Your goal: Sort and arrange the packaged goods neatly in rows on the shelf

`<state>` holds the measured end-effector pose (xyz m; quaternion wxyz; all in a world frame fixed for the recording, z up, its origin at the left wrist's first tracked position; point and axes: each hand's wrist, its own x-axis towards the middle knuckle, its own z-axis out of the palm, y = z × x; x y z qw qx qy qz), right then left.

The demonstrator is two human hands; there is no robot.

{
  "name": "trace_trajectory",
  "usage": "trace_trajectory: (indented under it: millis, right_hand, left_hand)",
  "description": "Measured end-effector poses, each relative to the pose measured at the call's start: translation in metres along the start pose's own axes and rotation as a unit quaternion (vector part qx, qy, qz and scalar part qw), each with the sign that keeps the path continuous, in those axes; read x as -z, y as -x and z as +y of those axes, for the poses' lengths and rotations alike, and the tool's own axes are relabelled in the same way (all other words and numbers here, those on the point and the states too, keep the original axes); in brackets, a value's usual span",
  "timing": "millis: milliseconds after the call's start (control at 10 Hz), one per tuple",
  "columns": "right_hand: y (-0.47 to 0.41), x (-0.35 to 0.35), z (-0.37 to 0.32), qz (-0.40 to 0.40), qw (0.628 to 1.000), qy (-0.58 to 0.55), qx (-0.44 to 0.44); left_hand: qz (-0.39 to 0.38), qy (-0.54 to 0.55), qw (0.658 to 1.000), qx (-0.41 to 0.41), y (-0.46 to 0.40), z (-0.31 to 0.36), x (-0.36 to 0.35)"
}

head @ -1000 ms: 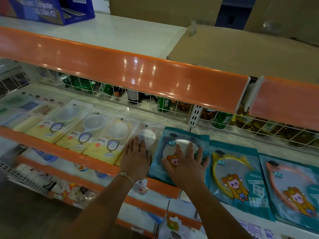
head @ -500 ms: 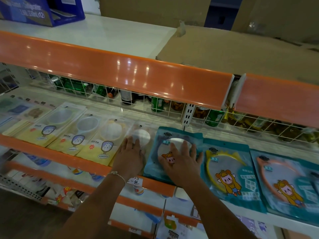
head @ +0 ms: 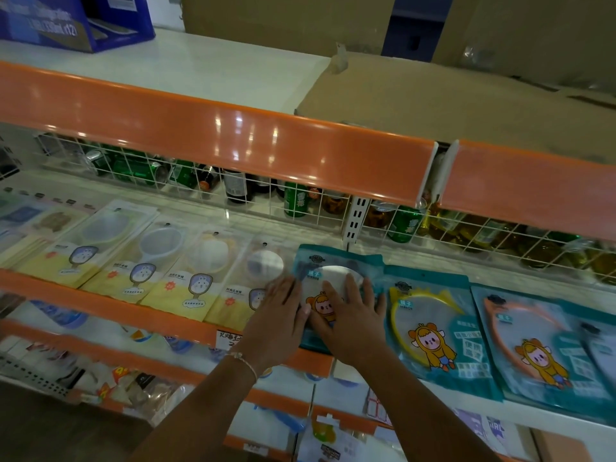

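Two hands lie flat on the shelf (head: 186, 323). Left of the teal mirror pack (head: 336, 295), the left hand (head: 275, 323) rests with straight fingers on a yellow pack (head: 238, 300). On the teal pack, the right hand (head: 355, 320) presses down, fingers spread

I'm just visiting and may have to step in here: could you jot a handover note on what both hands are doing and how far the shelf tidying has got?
Left hand: flat, fingers straight, at the left edge of the teal mirror pack.
Right hand: flat on that same pack, pressing it down.
Done: yellow-and-clear packs lie in a row to the left; yellow-ring pack and orange-ring pack lie in a row to the right.
Left: square up the teal pack between both rows; the far right end looks overlapped, check it.
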<state>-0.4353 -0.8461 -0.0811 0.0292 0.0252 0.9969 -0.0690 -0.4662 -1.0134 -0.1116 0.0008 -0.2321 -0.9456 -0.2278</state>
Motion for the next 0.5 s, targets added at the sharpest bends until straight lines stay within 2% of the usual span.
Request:
trace_trajectory:
  millis: [300,500]
  right_hand:
    - [0.001,0.001,0.0,0.01,1.0,-0.014,0.003]
    - [-0.004,0.014,0.008,0.029,0.997,-0.064,-0.034]
  left_hand:
    - [-0.006,0.013,1.0,0.011,0.0,0.008,0.006]
    - [0.024,-0.003,1.0,0.01,-0.014,0.005,0.019]
